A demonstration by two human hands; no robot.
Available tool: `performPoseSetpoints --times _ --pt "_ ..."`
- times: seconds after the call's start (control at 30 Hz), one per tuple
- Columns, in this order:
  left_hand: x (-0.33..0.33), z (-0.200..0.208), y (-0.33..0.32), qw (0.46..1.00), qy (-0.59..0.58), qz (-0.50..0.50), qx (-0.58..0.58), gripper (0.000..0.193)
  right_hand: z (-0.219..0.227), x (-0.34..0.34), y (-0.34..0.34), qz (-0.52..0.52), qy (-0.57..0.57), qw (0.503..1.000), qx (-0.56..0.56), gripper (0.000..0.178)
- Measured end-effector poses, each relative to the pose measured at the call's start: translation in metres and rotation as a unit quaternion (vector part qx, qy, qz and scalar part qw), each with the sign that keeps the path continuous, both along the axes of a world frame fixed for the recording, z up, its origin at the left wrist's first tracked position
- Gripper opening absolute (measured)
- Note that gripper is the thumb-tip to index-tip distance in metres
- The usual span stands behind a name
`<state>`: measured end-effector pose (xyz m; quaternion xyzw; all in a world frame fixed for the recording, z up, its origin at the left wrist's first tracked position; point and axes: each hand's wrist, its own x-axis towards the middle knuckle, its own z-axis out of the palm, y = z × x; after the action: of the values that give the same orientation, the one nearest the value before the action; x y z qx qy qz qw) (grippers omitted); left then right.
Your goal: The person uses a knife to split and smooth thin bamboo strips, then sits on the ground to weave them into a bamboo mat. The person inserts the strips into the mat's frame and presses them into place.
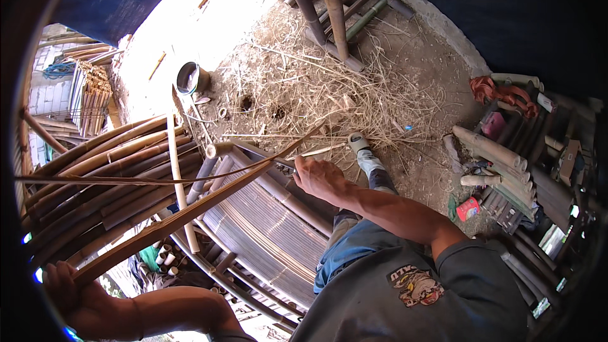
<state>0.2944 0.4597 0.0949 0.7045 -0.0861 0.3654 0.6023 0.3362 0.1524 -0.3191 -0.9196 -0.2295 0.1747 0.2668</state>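
My left hand [76,301], at the lower left, is closed around the near end of a long brown bamboo slat [171,220]. The slat slants up and right across the picture, past my right hand. My right hand [322,178] is closed on the handle of what looks like a knife [263,154], its blade lying against the slat; fingers partly hide the grip. A thin bamboo strip [120,180] stands away from the slat near the blade and reaches out to the left. Beneath is a bamboo bench [263,221] with a slatted top.
Bamboo poles [120,171] are stacked at the left. A dark bucket [192,79] stands on the ground beyond. Shavings [373,98] litter the floor around my sandalled foot [358,142]. At the right are cut bamboo tubes [491,149] and a red container [468,209]. Upright poles [332,9] rise at the top.
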Motion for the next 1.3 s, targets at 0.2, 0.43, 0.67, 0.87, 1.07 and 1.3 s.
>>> performPoseSetpoints --times 0.2,0.43,0.67,0.87,1.07,1.3 --pt "0.072 -0.125 -0.115 0.984 -0.020 0.146 -0.101 0.044 -0.034 0.037 -0.005 0.083 -0.019 0.996 -0.022 0.032" --pt "0.115 -0.142 -0.118 0.971 -0.028 0.230 -0.064 0.045 -0.017 0.068 0.013 0.094 0.082 0.976 0.181 0.030" --pt "0.168 -0.136 -0.091 0.925 0.041 0.377 -0.007 0.035 -0.269 0.115 -0.034 -0.001 0.239 0.967 -0.084 0.022" --pt "0.127 -0.111 0.034 0.972 0.072 0.217 0.054 0.039 -0.312 0.139 -0.006 0.116 0.188 0.972 -0.080 0.023" --pt "0.166 -0.266 -0.073 0.966 0.189 0.150 -0.094 0.091 -0.309 0.149 -0.022 0.380 -0.209 0.831 -0.348 0.018" --pt "0.204 -0.378 -0.085 0.966 0.048 0.210 -0.143 0.041 -0.290 0.165 -0.018 0.519 -0.366 0.661 -0.401 0.018"
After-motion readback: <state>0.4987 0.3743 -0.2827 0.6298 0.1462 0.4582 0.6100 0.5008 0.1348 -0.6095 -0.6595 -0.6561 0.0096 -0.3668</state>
